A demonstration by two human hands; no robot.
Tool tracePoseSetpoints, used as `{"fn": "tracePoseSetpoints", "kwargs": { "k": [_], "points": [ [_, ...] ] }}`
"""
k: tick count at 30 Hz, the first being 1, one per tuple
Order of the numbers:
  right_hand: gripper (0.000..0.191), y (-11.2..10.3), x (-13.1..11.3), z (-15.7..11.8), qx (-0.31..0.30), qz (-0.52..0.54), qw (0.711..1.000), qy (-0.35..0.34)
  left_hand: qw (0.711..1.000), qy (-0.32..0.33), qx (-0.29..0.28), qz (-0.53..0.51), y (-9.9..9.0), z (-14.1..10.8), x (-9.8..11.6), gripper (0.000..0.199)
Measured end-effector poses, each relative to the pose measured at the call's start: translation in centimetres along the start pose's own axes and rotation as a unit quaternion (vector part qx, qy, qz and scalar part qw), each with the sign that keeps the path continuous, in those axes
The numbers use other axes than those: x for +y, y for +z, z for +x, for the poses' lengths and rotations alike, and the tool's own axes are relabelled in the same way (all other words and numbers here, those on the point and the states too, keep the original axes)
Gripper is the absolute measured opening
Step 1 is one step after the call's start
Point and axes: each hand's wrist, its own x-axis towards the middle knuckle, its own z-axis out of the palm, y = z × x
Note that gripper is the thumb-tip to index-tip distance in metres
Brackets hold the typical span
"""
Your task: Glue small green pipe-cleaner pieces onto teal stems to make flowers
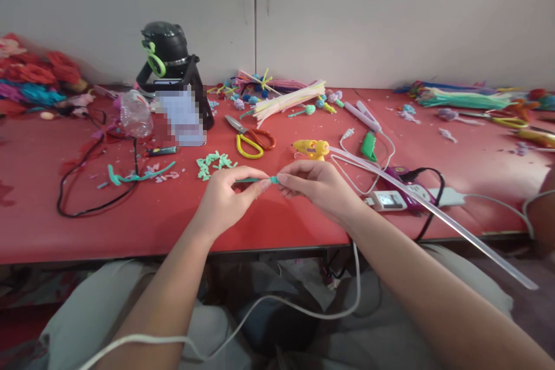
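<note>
1. Now pinching a green fuzzy stem between thumb and fingertips of the left hand.
2. Gripping its tip with the right hand, fingertips together.
3. Holding it near green clippings, above the table.

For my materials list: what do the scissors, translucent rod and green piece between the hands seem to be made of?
Scissors: shiny grey blades, probably steel; smooth yellow and orange handles, likely plastic. Rod: glossy, translucent, perhaps plastic or glue. Green piece: matte, maybe chenille; too small to tell.
</note>
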Motion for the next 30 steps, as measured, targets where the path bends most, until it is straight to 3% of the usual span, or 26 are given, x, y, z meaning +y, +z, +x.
{"fn": "tracePoseSetpoints", "kwargs": {
  "k": [6, 13, 20, 27, 30],
  "points": [
    [0.027, -0.11, 0.04, 0.11, 0.017, -0.045, 0.998, -0.044, 1.000, -0.010, -0.020, -0.002, 0.03, 0.07, 0.15, 0.017],
    [0.034, 0.08, -0.02, 0.00, 0.014, -0.019, 1.000, -0.014, 1.000, -0.002, -0.004, 0.008, -0.01, 0.06, 0.13, 0.017],
    [0.029, 0.20, -0.07, 0.09, 0.038, -0.052, 0.996, -0.066, 1.000, -0.002, -0.010, 0.006, 0.07, 0.10, 0.20, 0.015],
    [0.048, 0.33, -0.01, -0.07, 0.026, -0.045, 0.998, -0.029, 0.999, 0.015, 0.031, 0.033, -0.04, 0.00, -0.10, 0.014],
    [0.040, 0.31, 0.04, -0.03, 0.020, -0.035, 0.999, -0.031, 0.999, 0.012, 0.030, 0.037, -0.01, 0.00, -0.18, 0.014]
  ]
}}
